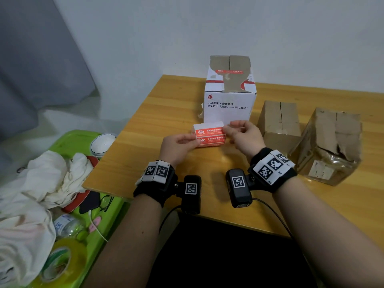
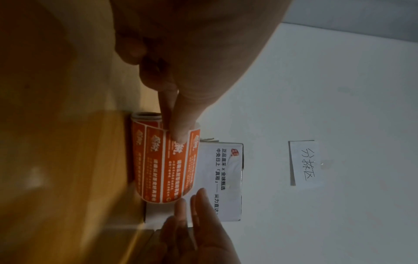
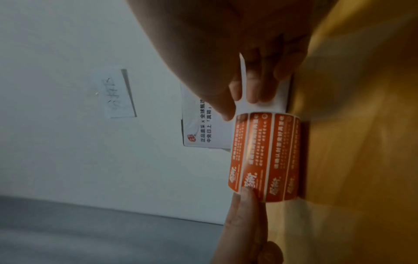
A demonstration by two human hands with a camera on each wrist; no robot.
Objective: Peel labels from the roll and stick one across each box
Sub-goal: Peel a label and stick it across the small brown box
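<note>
A roll of orange labels lies on its side just above the wooden table, in front of a white printed box. My left hand pinches the roll's left end; its thumb presses on a label. My right hand pinches the white backing strip at the roll's right end. The white box carries an orange label across its torn top. Two brown boxes stand to the right with no label in sight.
A green tray left of the table holds white cloth, tape rolls, a bottle and glasses. A white round object sits at its far end. A handwritten paper note hangs on the wall behind the boxes.
</note>
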